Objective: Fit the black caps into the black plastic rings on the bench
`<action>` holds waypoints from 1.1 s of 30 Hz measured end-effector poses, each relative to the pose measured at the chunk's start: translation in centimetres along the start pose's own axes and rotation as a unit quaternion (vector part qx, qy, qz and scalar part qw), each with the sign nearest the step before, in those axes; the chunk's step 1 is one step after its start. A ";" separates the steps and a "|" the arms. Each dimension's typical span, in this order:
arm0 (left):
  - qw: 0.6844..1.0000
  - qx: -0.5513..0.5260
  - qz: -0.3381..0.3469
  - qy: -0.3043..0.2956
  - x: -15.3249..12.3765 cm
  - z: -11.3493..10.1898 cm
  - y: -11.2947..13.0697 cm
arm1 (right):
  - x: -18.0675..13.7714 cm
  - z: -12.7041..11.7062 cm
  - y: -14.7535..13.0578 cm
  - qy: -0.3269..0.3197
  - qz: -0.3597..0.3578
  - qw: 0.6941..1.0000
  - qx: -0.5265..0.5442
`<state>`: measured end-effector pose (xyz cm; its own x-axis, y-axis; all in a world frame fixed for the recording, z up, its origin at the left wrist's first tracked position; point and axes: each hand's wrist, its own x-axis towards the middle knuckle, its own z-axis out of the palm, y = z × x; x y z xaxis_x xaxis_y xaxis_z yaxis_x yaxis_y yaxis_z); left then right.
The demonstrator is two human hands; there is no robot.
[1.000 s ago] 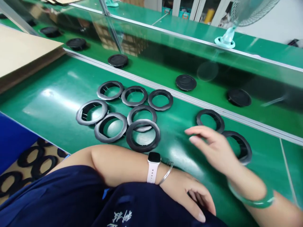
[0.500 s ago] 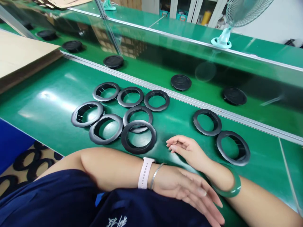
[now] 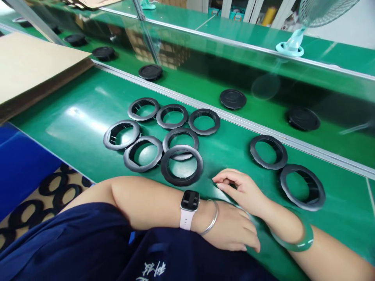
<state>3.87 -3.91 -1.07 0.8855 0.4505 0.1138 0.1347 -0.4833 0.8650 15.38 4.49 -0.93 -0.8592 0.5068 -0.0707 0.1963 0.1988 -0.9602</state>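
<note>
My left forearm lies across my lap with a white watch (image 3: 189,207) and a thin silver bangle on the wrist. My left hand (image 3: 234,230) rests at the table's near edge, its fingers relaxed and bent down, holding nothing. My right hand (image 3: 243,191), with a green bangle (image 3: 295,244) at the wrist, rests on the green table (image 3: 73,121) just beyond it. Its fingers are loosely curled toward the left and empty. It lies between a cluster of several black plastic rings (image 3: 181,180) on its left and two black rings (image 3: 254,154) (image 3: 319,195) on its right.
Past a metal rail (image 3: 234,121), several black round caps (image 3: 233,98) sit on a green conveyor belt. A cardboard sheet (image 3: 35,62) lies at the far left. A blue bin (image 3: 20,164) with more black rings (image 3: 26,210) stands at lower left. A fan base (image 3: 289,48) stands at the back.
My right hand drew back from the two right-hand rings toward my left hand and settled on the table, fingers curling. My left hand's fingers stretched out, then bent down again.
</note>
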 end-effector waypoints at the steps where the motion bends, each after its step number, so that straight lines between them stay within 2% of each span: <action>1: 0.999 0.047 0.013 -0.001 0.0 -0.3 0.0 | 0.0 0.0 0.0 -0.001 -0.001 1.000 -0.003; 3: 0.996 0.083 0.016 -0.015 0.0 -0.5 -0.2 | 0.0 0.0 0.1 -0.002 -0.002 1.000 -0.008; 8: 0.994 0.092 0.013 -0.050 0.4 -0.4 -0.4 | -0.1 0.0 0.3 -0.004 -0.007 1.000 -0.017; 22: 0.993 0.104 0.044 -0.018 0.5 -0.5 -0.5 | -0.2 0.0 0.3 -0.008 -0.007 1.000 -0.029; 33: 0.997 0.072 0.023 -0.027 0.6 -0.2 -0.8 | -0.2 -0.2 0.3 -0.012 -0.008 0.999 -0.035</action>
<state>4.24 -3.10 -1.61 0.9145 0.3859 0.1217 0.1525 -0.6074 0.7796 15.65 4.60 -1.17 -0.8733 0.4832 -0.0625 0.2139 0.2651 -0.9402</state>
